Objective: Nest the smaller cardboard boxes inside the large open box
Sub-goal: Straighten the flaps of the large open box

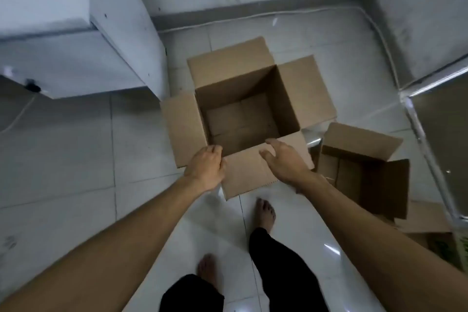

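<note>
The large open box (229, 73) stands on the tiled floor in the middle, its four flaps spread outward and its inside empty. My left hand (206, 168) grips the box's near left corner where the near flap meets the rim. Over the near flap, my right hand (285, 159) hovers with fingers spread and nothing in it. A smaller cardboard box (359, 172) lies open just right of the large one, by my right forearm. Another piece of cardboard (425, 220) lies behind it at the far right, partly hidden.
A white cabinet (76, 33) juts out at the upper left, close to the large box. A metal frame leg (425, 149) runs down the right side. A cable (367, 23) follows the wall base. My bare feet (264, 213) stand just behind the box.
</note>
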The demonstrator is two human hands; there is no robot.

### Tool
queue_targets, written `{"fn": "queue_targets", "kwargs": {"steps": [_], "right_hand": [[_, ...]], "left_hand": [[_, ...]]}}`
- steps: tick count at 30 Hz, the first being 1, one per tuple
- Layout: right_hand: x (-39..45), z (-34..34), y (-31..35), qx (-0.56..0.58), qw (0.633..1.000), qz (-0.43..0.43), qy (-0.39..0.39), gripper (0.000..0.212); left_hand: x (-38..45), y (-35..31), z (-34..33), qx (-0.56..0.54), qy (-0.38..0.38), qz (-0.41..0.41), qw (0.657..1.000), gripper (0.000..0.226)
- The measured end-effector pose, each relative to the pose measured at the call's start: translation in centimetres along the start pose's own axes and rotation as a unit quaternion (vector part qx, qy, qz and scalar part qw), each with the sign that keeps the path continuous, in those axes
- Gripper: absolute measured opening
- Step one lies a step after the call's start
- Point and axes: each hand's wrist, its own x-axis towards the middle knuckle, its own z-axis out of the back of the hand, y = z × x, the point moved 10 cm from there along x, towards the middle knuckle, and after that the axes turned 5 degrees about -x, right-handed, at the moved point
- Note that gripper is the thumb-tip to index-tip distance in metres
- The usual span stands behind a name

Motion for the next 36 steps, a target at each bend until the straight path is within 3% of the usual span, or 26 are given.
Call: {"fn": "queue_targets", "kwargs": {"steps": [6, 11, 16, 20, 24, 30, 36], "right_hand": [[9.4, -9.4, -5.5, -0.085, 0.993, -0.049, -0.063, 0.06], [12.9, -16.4, -6.9, -0.183, 0.979, 0.021, -0.086, 0.066], [14.9, -16.2, -6.0, -0.187, 0.968, 0.034, -0.162, 0.064], [16.9, -14.6, -5.2, -0.177, 0.964, 0.049, -0.193, 0.066], [17.9, -12.6, -5.0, -0.168, 0.957, 0.047, -0.233, 0.068], [19.4, -13.1, -5.3, -0.198, 0.971, 0.04, -0.126, 0.069], [23.8, -13.1, -2.7, -0.196, 0.968, 0.057, -0.149, 0.08]], "left_hand": [[7.3, 5.0, -11.2, 0.015, -0.018, -0.032, 0.999, 0.046], [10.5, 8.4, -17.2, 0.074, -0.057, -0.052, 0.994, 0.049], [13.2, 9.3, -16.2, 0.074, -0.159, -0.082, 0.981, 0.044], [15.9, 9.5, -14.2, 0.079, -0.201, -0.105, 0.971, 0.037], [17.1, 10.2, -12.6, 0.1, -0.22, -0.095, 0.966, 0.047], [16.8, 11.0, -11.6, 0.087, -0.193, -0.087, 0.973, 0.056], [21.6, 14.0, -8.4, 0.082, -0.204, -0.051, 0.974, 0.053]]}}
